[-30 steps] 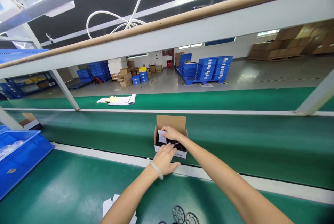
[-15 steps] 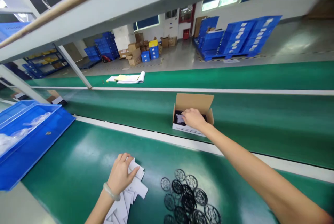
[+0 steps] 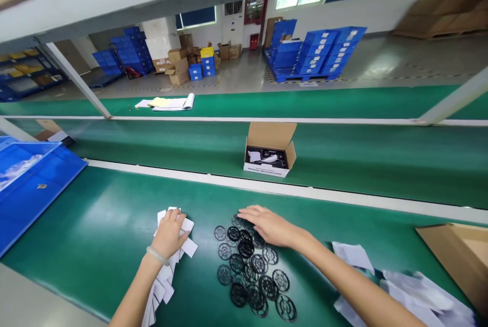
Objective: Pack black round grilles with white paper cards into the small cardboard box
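Observation:
My left hand (image 3: 170, 233), with a pale bangle on the wrist, rests on a pile of white paper slips (image 3: 166, 285); its fingers are spread over the upper end. My right hand (image 3: 269, 224) reaches over the far end of a heap of black round spoked discs (image 3: 246, 249). Its fingers are stretched out, and the fingertips touch or hover just above the top discs; I cannot tell which. Beyond both hands an open carton (image 3: 271, 136) on the belt holds black parts, a cable and a small white packet (image 3: 254, 156).
White bags (image 3: 415, 291) lie under and beside my right forearm, with a brown cardboard box (image 3: 450, 250) at the right edge. A blue bin (image 3: 41, 205) stands at left. Papers (image 3: 171, 103) lie on the far belt. A post (image 3: 453, 95) rises at right.
My right hand has come out of the open carton and back to the black discs. My left hand stays on the white slips. The view has turned right, showing the bags and cardboard box.

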Demonstrator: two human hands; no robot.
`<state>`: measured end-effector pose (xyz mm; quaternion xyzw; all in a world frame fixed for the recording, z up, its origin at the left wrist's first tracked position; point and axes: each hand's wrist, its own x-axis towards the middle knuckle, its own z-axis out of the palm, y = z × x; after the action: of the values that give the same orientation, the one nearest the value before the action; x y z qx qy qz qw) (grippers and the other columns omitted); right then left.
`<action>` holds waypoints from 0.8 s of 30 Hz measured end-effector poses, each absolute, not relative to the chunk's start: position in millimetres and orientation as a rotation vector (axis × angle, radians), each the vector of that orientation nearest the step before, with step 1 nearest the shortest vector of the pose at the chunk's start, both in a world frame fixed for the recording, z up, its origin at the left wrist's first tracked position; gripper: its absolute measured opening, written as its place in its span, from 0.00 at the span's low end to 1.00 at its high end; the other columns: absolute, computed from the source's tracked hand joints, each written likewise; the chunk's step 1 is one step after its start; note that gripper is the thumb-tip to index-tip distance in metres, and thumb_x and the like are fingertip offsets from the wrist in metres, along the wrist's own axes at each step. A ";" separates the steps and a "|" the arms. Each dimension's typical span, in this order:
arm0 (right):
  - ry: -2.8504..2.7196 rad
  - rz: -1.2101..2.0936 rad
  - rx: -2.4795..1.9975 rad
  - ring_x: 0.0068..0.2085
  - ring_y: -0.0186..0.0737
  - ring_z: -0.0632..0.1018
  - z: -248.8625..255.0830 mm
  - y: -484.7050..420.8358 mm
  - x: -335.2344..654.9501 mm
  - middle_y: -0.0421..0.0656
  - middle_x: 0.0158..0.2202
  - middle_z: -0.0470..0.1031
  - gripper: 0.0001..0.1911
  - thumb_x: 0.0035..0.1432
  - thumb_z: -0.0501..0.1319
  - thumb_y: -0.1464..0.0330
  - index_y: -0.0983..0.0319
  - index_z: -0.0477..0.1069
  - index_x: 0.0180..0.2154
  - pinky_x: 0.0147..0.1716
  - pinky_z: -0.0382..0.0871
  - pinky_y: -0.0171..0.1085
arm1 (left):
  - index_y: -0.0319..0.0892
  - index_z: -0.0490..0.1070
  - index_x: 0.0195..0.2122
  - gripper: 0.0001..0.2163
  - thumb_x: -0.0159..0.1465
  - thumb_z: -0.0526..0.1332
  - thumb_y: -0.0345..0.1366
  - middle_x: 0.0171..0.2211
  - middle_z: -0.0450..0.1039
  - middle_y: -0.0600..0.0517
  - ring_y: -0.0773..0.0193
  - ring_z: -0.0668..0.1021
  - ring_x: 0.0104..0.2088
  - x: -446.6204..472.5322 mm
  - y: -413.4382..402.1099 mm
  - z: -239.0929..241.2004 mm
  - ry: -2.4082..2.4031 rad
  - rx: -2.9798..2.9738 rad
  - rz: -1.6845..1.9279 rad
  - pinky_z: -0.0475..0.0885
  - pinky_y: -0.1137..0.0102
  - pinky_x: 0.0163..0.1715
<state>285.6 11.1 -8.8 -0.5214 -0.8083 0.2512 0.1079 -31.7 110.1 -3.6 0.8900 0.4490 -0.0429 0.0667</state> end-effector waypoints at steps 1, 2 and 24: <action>-2.358 0.748 -1.555 0.56 0.47 0.64 -11.6 8.4 284.1 0.48 0.57 0.65 0.32 0.52 0.51 0.84 0.64 0.62 0.58 0.55 0.61 0.46 | 0.37 0.69 0.46 0.14 0.58 0.59 0.34 0.48 0.69 0.38 0.45 0.68 0.50 -34.1 112.2 -3.3 1.329 2.699 -0.087 0.67 0.53 0.47; -2.329 0.740 -1.582 0.55 0.47 0.65 -14.5 5.9 282.8 0.49 0.56 0.66 0.31 0.52 0.52 0.83 0.64 0.62 0.58 0.55 0.61 0.46 | 0.38 0.69 0.43 0.12 0.59 0.60 0.35 0.46 0.70 0.40 0.46 0.69 0.48 -36.6 113.9 -3.0 1.313 2.710 -0.039 0.68 0.54 0.46; -1.642 0.780 -1.557 0.38 0.43 0.73 33.6 -77.3 239.5 0.44 0.41 0.72 0.11 0.60 0.56 0.69 0.59 0.68 0.45 0.40 0.67 0.39 | 0.43 0.74 0.32 0.05 0.57 0.62 0.37 0.41 0.77 0.48 0.60 0.77 0.45 53.0 -34.6 -26.3 0.432 0.172 0.631 0.73 0.65 0.45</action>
<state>239.5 -77.3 33.6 -0.6055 -0.6386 0.3035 0.3654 53.0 -34.6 -26.3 0.0840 0.2104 0.3077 0.9241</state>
